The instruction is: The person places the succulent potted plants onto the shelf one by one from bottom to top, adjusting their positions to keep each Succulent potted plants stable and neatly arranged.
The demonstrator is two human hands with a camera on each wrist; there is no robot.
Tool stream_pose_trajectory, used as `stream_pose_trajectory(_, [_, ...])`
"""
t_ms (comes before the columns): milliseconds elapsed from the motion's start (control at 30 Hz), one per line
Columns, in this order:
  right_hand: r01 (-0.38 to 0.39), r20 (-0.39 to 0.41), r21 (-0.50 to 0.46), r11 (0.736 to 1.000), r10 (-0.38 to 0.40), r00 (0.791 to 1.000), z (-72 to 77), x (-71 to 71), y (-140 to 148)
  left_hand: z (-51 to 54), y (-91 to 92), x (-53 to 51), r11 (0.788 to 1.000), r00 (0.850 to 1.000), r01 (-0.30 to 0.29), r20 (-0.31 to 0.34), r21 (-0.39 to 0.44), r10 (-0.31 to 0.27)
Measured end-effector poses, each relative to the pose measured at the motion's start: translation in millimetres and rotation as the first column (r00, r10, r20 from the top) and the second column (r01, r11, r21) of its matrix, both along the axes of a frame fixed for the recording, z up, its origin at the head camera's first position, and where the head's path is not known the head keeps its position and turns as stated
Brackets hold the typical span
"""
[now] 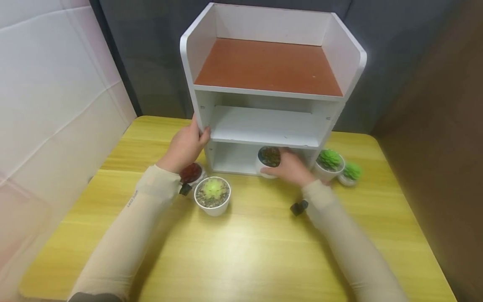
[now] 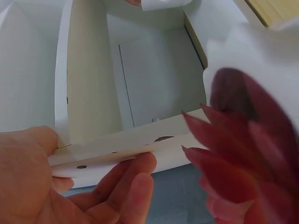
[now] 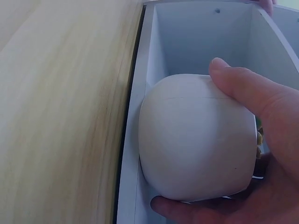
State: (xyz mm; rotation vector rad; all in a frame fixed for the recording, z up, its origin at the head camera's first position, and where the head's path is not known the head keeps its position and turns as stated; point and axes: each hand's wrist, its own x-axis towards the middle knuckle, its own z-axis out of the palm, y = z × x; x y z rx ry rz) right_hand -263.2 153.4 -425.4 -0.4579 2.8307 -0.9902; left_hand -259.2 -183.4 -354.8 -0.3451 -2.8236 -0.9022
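Observation:
A white shelf unit [image 1: 264,91] with a brown top panel stands at the back of the table. My left hand [image 1: 187,144] grips its left side panel; in the left wrist view the thumb and fingers [image 2: 142,163] lie on either side of the panel edge. My right hand [image 1: 289,167] holds a white pot [image 3: 196,137] with a dark brownish-green plant [image 1: 270,156] at the mouth of the bottom compartment. In the right wrist view, thumb and fingers are around the pot, and the hand hides most of its plant.
A red succulent [image 2: 243,154] in a white pot is by my left wrist. Beside it stands a pot with a pale green succulent [image 1: 213,189]. Right of the shelf are a green succulent [image 1: 329,160] in a pot and a smaller green one [image 1: 351,172]. Yellow wood table [image 1: 241,251] underneath.

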Motion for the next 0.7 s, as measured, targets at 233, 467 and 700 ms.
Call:
stream_pose_trajectory(233, [-0.005,-0.005,-0.010,1.000,0.005,1.000,-5.1,-4.5,-2,2.8,-0.7,1.2,1.000,0.999,-0.020,0.030,0.023,0.019])
stream_pose_trajectory(467, [-0.001,-0.008,-0.015,1.000,0.001,1.000,-7.6,-6.6,-1,6.6,1.4,-3.0,0.998,0.997,-0.033,0.072,0.047,0.029])
stream_pose_trajectory(700, [0.008,-0.024,-0.024,1.000,-0.009,1.000,-8.3,-8.8,0,6.8,2.0,-9.8,0.997,0.992,-0.001,0.129,0.082,-0.009])
